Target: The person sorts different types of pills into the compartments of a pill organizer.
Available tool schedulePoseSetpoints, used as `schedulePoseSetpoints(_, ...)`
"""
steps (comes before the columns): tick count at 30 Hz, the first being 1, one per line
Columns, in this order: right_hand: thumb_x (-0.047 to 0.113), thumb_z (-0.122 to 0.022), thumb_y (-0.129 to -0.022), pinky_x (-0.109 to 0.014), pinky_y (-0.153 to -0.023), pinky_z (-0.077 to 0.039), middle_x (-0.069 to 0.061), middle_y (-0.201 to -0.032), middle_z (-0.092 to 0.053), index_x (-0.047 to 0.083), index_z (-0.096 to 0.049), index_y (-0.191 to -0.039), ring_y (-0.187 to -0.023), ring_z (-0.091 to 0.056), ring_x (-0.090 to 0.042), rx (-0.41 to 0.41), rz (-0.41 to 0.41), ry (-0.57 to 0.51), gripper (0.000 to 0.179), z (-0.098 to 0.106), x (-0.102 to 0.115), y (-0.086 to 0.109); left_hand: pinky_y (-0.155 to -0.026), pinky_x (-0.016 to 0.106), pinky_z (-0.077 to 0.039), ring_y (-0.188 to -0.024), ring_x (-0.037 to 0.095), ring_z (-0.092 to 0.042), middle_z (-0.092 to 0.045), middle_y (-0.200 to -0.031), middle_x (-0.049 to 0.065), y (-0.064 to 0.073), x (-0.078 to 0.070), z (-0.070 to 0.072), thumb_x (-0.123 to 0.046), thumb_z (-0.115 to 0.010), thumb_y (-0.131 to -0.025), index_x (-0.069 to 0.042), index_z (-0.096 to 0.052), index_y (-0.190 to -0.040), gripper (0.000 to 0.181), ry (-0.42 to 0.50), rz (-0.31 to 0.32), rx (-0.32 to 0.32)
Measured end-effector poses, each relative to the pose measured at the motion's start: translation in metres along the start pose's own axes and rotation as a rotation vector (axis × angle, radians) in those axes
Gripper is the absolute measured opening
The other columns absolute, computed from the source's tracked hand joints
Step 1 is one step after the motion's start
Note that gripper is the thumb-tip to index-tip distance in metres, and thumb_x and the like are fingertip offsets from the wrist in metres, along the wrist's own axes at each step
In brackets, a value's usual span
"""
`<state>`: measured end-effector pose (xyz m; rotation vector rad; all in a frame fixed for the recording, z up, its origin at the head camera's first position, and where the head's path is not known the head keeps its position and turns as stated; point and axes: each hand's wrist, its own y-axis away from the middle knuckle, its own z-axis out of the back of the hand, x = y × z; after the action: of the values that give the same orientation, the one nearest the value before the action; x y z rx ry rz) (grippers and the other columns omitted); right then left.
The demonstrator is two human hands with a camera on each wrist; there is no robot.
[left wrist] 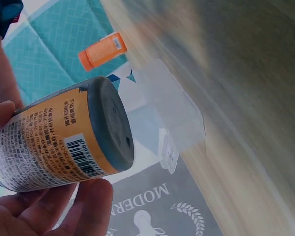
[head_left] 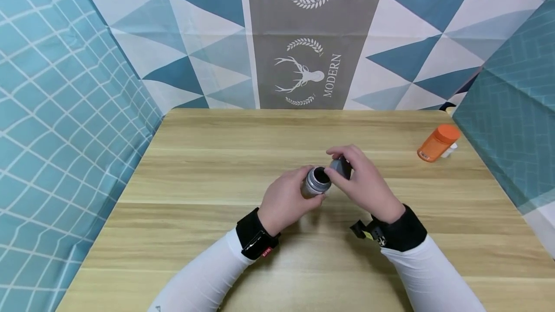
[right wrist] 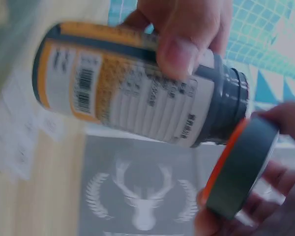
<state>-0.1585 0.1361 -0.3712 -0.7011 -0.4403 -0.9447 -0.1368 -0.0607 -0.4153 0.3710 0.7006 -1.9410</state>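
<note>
My left hand (head_left: 288, 201) grips a dark grey supplement bottle (head_left: 310, 189) above the wooden table, its open threaded mouth tilted up. In the left wrist view the bottle (left wrist: 49, 142) shows an orange and white label with a barcode and small print. My right hand (head_left: 368, 182) holds the grey screw cap (head_left: 339, 166) between thumb and fingers, just right of the mouth. A reddish-orange rim shows on the cap (right wrist: 243, 167) in the right wrist view, where it is off the threads and tilted close beside the neck. What is inside the bottle cannot be seen.
An orange bottle (head_left: 438, 143) with an orange lid leans at the table's right back, a small white object (head_left: 449, 150) partly behind it. A pale translucent box-like shape (left wrist: 172, 113) appears near the table edge in the left wrist view. Patterned cloths hang around the table (head_left: 208, 158).
</note>
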Motion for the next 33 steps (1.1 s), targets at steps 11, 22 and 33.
schedulePoseSetpoints(11, 0.025, -0.065, -0.094, -0.049, -0.082, -0.048, -0.02, -0.121, -0.046, 0.001, -0.062, -0.113, -0.096, -0.051, -0.03, 0.015, -0.259, 0.092, 0.03, -0.012, -0.066, -0.016, -0.079, 0.034, -0.053, -0.095, 0.009, -0.058, -0.067, -0.11, -0.001, -0.002, 0.004, 0.002, -0.042, -0.074, -0.079, -0.014, -0.059, -0.125, 0.056, 0.006, 0.046, -0.011)
schedulePoseSetpoints(22, 0.019, -0.07, -0.089, -0.038, -0.065, -0.041, -0.017, -0.097, -0.045, 0.003, -0.047, -0.078, -0.077, -0.049, -0.029, 0.094, -0.324, 0.206, 0.03, -0.024, -0.092, -0.014, -0.078, 0.035, -0.053, -0.095, 0.012, -0.059, -0.067, -0.109, -0.001, -0.003, 0.004, 0.004, -0.042, -0.075, -0.079, -0.014, -0.059, -0.124, 0.056, -0.009, 0.056, -0.023)
schedulePoseSetpoints(33, 0.012, -0.072, -0.086, -0.033, -0.061, -0.041, -0.014, -0.09, -0.054, 0.006, -0.051, -0.074, -0.075, -0.049, -0.025, 0.239, -0.294, 0.305, 0.025, -0.028, -0.094, -0.01, -0.082, 0.035, -0.052, -0.099, 0.009, -0.057, -0.067, -0.112, -0.001, -0.004, 0.003, 0.007, -0.039, -0.077, -0.079, -0.014, -0.059, -0.125, 0.056, 0.039, 0.059, -0.02)
